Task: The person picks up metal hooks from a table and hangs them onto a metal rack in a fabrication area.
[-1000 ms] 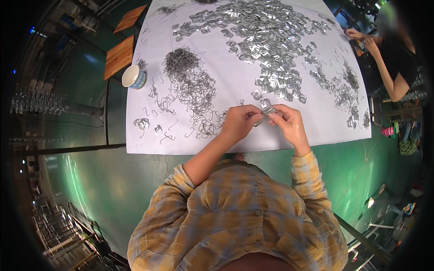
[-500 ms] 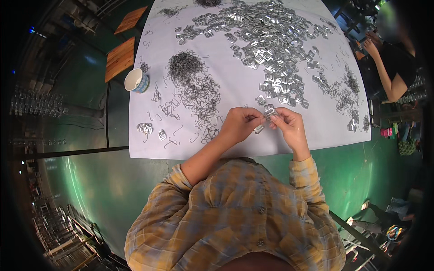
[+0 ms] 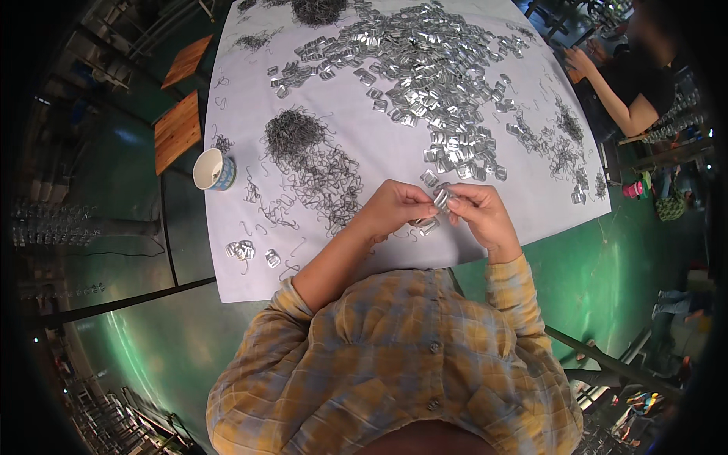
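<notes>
Over the near edge of the table my two hands meet at a small shiny metal clip (image 3: pixel 443 197). The thumb and fingers of my right hand (image 3: pixel 484 218) pinch the clip from its right side. My left hand (image 3: pixel 394 208) is closed in a pinch against the clip's lower left; whatever lies between those fingertips is too small to make out. Just below my fingertips are more metal clips (image 3: pixel 428 226), and another loose clip (image 3: pixel 429 178) lies just beyond them. Left of my hands spreads a heap of thin wire hooks (image 3: pixel 296 133), tangled together.
A large pile of metal clips (image 3: pixel 436 76) covers the table's far middle. More wire hooks (image 3: pixel 565 155) lie at the right. A paper cup (image 3: pixel 214 171) stands at the left edge, near wooden stools (image 3: pixel 178 133). A person (image 3: pixel 633 91) works beyond the right edge.
The whole view has shifted and turned slightly. The clip between my hands is now tilted and closer to my left fingertips. Both hands stay together.
</notes>
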